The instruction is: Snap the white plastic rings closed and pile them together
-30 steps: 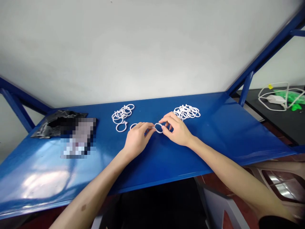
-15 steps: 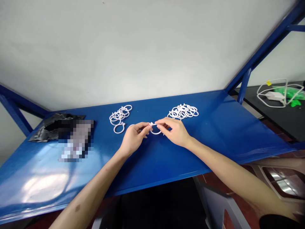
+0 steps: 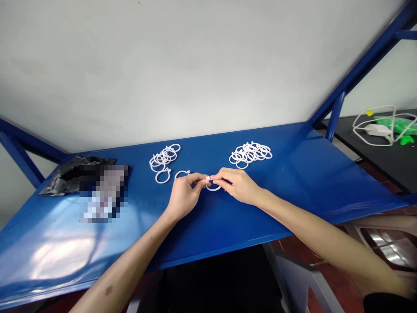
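My left hand (image 3: 185,194) and my right hand (image 3: 240,186) meet over the middle of the blue table. Both pinch one white plastic curtain ring (image 3: 213,189) near its small eyelet, with fingertips almost touching; the fingers hide part of the ring. Just behind my left hand lies another white ring (image 3: 177,174), partly covered by it. Farther left is a loose cluster of several white rings (image 3: 158,168). Beyond my right hand sits a denser heap of similar rings (image 3: 250,158).
The blue table (image 3: 208,234) has a pale wall behind it and blue frame bars (image 3: 335,116) at its sides. A crumpled black plastic bag (image 3: 54,184) lies left, beside a pixelated object (image 3: 107,191). On a dark surface at right are a white cable (image 3: 355,131) and green plastic (image 3: 397,125).
Both hands have shifted slightly nearer to me with the ring, and the fingertips have drawn closer together at its eyelet. More of the ring behind my left hand shows.
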The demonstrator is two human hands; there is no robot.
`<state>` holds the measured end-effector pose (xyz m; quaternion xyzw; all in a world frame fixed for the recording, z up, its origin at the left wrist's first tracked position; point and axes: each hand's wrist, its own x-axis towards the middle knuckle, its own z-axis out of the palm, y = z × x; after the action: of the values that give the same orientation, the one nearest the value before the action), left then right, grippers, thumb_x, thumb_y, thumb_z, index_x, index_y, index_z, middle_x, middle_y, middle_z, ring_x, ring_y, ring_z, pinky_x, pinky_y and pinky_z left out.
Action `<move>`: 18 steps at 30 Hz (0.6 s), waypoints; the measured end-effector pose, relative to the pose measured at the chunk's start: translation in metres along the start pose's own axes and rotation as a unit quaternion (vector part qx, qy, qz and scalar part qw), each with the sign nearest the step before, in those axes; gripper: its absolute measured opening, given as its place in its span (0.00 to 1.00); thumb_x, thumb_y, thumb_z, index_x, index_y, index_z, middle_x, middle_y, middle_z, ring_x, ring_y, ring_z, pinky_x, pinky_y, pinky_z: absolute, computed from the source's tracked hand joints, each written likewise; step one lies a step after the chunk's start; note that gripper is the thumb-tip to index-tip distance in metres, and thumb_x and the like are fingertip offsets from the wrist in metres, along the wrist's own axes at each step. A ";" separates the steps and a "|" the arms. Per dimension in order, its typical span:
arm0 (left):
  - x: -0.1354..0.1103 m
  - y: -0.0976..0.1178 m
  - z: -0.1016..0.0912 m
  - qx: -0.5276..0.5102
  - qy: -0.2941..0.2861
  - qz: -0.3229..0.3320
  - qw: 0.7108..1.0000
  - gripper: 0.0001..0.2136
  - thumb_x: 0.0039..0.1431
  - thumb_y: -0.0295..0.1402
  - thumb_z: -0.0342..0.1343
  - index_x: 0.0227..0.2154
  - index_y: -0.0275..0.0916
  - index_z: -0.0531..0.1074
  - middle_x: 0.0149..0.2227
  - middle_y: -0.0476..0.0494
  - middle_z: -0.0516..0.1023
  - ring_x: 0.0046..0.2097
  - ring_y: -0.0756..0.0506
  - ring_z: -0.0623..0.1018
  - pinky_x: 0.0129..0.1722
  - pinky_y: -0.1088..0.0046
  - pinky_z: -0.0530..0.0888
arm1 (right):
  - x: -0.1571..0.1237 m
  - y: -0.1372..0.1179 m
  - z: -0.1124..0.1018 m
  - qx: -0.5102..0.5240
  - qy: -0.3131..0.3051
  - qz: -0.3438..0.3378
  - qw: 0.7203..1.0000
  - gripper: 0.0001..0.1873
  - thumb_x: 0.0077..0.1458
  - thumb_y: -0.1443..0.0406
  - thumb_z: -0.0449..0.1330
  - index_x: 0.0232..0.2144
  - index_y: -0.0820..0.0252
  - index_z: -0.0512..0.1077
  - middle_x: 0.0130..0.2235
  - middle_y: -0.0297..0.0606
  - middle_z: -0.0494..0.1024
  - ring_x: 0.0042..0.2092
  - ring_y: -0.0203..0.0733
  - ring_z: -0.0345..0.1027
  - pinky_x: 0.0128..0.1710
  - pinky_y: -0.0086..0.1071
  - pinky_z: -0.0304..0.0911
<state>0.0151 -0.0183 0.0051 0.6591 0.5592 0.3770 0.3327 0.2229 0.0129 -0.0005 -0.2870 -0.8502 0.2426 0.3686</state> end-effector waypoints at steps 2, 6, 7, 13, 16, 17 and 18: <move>-0.001 0.002 -0.001 0.027 0.000 0.021 0.999 0.11 0.62 0.40 0.56 0.34 0.42 0.82 0.33 0.46 0.85 0.34 0.45 0.80 0.38 0.69 0.74 | -0.002 0.001 0.001 -0.019 -0.012 -0.019 1.000 0.11 0.70 0.64 0.55 0.43 0.56 0.77 0.39 0.39 0.81 0.40 0.40 0.76 0.40 0.33 0.71; 0.000 0.006 0.000 0.065 -0.001 0.051 0.997 0.11 0.65 0.39 0.54 0.36 0.43 0.81 0.35 0.47 0.85 0.33 0.46 0.80 0.38 0.69 0.74 | -0.001 0.000 0.002 -0.041 0.005 -0.034 0.999 0.11 0.70 0.64 0.54 0.44 0.58 0.76 0.40 0.39 0.80 0.39 0.40 0.76 0.40 0.33 0.71; 0.001 0.006 0.000 0.074 -0.006 0.063 0.995 0.11 0.65 0.39 0.54 0.38 0.42 0.81 0.36 0.47 0.85 0.34 0.46 0.80 0.38 0.69 0.74 | 0.000 0.000 0.002 -0.045 0.013 -0.032 0.998 0.11 0.70 0.65 0.54 0.44 0.58 0.76 0.40 0.40 0.80 0.39 0.39 0.75 0.40 0.33 0.71; 0.010 -0.002 -0.014 0.299 0.027 0.160 0.940 0.15 0.65 0.31 0.50 0.51 0.40 0.76 0.46 0.40 0.82 0.48 0.38 0.77 0.50 0.58 0.74 | 0.010 0.014 -0.017 -0.170 0.067 0.024 0.983 0.11 0.69 0.63 0.54 0.42 0.56 0.77 0.41 0.42 0.77 0.44 0.45 0.72 0.45 0.40 0.69; 0.015 -0.011 -0.026 0.418 0.053 0.127 0.898 0.19 0.61 0.28 0.50 0.53 0.37 0.74 0.49 0.35 0.79 0.52 0.33 0.75 0.51 0.52 0.73 | 0.011 0.034 -0.036 -0.276 0.122 0.075 0.951 0.13 0.69 0.62 0.54 0.42 0.55 0.79 0.40 0.44 0.76 0.43 0.49 0.68 0.44 0.44 0.68; 0.016 -0.014 -0.029 0.442 0.051 0.111 0.889 0.19 0.60 0.27 0.51 0.54 0.36 0.74 0.50 0.33 0.78 0.52 0.32 0.75 0.51 0.52 0.73 | 0.010 0.041 -0.041 -0.302 0.136 0.090 0.939 0.14 0.69 0.61 0.54 0.42 0.55 0.80 0.39 0.44 0.76 0.43 0.50 0.66 0.43 0.45 0.69; 0.017 -0.016 -0.032 0.459 0.045 0.096 0.882 0.20 0.59 0.27 0.51 0.53 0.36 0.74 0.50 0.32 0.78 0.53 0.31 0.74 0.51 0.52 0.73 | 0.009 0.047 -0.046 -0.322 0.146 0.100 0.930 0.14 0.69 0.61 0.54 0.42 0.55 0.80 0.39 0.45 0.75 0.44 0.51 0.65 0.42 0.45 0.69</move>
<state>-0.0192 0.0017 0.0091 0.7710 0.6177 0.1380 -0.0703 0.2677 0.0622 0.0027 -0.5063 -0.7862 -0.0528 0.3503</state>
